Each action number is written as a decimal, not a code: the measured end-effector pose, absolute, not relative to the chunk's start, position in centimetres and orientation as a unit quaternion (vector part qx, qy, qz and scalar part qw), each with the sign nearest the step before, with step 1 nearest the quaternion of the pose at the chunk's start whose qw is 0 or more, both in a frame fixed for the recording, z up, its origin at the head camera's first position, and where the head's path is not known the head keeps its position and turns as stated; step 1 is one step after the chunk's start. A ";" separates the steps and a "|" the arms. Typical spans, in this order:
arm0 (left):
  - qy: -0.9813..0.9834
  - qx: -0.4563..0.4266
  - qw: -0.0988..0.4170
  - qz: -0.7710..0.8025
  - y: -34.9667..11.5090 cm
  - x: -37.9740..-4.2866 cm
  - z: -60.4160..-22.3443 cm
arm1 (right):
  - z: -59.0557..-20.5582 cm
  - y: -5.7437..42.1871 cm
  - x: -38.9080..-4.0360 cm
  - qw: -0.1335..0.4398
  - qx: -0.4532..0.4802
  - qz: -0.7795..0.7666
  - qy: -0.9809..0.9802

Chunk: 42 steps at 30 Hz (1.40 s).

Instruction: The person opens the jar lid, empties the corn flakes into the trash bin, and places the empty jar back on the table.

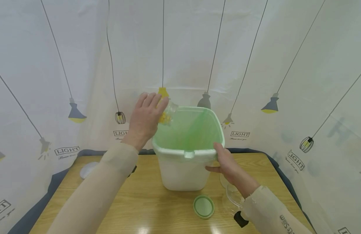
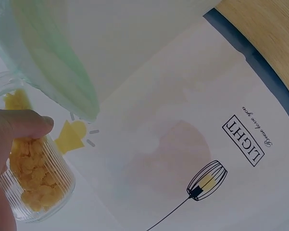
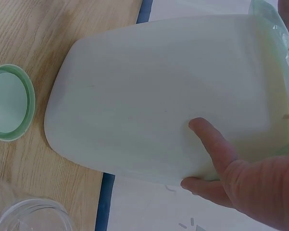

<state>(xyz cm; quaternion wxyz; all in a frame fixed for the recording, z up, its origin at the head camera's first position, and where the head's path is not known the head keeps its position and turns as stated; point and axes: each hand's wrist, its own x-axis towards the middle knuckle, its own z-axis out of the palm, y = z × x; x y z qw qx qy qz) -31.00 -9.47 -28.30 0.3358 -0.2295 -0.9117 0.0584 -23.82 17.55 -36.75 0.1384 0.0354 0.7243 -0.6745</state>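
Note:
My left hand (image 1: 145,118) grips a ribbed clear glass jar (image 2: 62,180) at the back left of the bin's rim. Yellow-orange flakes (image 2: 36,183) fill much of it; the jar leans, its mouth toward the bin opening. A white trash bin (image 1: 183,175) stands upright on the table, lined with a pale green bag (image 1: 184,130) folded over its rim. At its front right corner my right hand (image 1: 228,164) holds the bin, with digits spread against the wall in the right wrist view. The bin's bottom inside cannot be made out.
A round green-rimmed lid (image 1: 204,206) lies on the wooden table (image 1: 133,201) before the bin. Clear glassware (image 1: 233,196) stands under my right forearm, near a black object (image 1: 240,219). A whitish round thing (image 1: 87,169) is at the left. Printed curtain (image 1: 186,48) surrounds the table.

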 end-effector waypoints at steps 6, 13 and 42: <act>-0.909 -0.233 0.338 0.070 -9.6 -31.0 -28.4 | -36.8 17.6 -23.8 0.138 0.030 -0.676 0.724; -0.900 -0.246 0.350 0.081 -9.6 -31.1 -28.4 | -36.7 17.6 -23.7 0.137 0.025 -0.672 0.727; -0.870 -0.274 0.379 0.158 -9.6 -31.1 -28.7 | -36.8 17.8 -23.7 0.140 0.017 -0.672 0.726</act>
